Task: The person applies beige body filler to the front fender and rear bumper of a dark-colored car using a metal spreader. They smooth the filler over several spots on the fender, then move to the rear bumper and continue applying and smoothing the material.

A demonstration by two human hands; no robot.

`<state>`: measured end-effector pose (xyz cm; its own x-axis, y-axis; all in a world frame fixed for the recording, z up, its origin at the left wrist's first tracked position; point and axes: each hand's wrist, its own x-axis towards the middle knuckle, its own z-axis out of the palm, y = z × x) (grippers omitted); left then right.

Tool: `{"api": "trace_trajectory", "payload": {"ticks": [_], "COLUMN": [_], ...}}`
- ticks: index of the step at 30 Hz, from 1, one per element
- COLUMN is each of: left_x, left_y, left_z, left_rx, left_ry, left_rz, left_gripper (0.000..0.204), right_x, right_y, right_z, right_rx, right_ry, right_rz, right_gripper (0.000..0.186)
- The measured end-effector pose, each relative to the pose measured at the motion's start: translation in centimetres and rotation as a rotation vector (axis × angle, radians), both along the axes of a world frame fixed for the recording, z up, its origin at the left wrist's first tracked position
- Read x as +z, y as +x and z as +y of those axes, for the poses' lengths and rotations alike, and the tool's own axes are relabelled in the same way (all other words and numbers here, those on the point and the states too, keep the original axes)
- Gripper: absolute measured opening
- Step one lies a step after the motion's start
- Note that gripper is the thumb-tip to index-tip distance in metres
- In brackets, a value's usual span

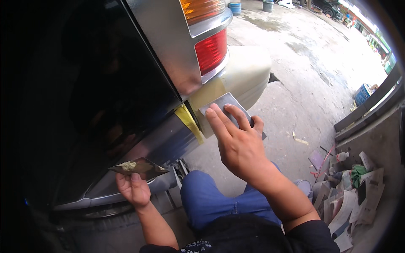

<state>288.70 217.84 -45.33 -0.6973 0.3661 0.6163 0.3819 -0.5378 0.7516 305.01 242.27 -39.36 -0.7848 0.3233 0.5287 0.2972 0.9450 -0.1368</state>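
My left hand [134, 189] grips a thin dark plate [148, 167] from beneath, low beside the black body panel [101, 76]; pale yellowish paste [126, 166] sits on it. My right hand [238, 145] holds a flat grey metal spreader [230, 100] against the cream bumper corner [252, 69], fingers curled over its face. Yellow masking tape [187, 122] runs beside a narrow dark gap, just left of the spreader. Above the bumper is a tail lamp with red [210, 50] and amber [201, 8] lenses in a silver surround. What lies under the spreader is hidden.
My knees [196, 198] are bent below the bumper. At the right, paper scraps, bottles and rags [350, 198] pile against a low wall [375, 147]. Buckets [361, 95] stand by the wall and at the back [268, 6]. A dark car [327, 8] is far behind on the concrete.
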Motion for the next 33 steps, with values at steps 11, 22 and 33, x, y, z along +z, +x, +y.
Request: {"api": "trace_trajectory", "payload": {"ticks": [11, 22, 33], "left_x": [0.0, -0.2, -0.3], "left_y": [0.2, 0.0, 0.2], "left_z": [0.2, -0.2, -0.5], "left_rx": [0.025, 0.017, 0.008], "left_ry": [-0.006, -0.012, -0.034], "left_rz": [-0.008, -0.008, 0.019], "left_gripper": [0.036, 0.039, 0.041], "right_x": [5.0, 4.1, 2.5], "right_y": [0.5, 1.1, 0.0], "right_z": [5.3, 4.3, 2.5], "right_rx": [0.042, 0.061, 0.01], "right_ry": [-0.071, -0.037, -0.04], "right_rz": [0.044, 0.045, 0.068], "right_gripper": [0.04, 0.043, 0.044]}}
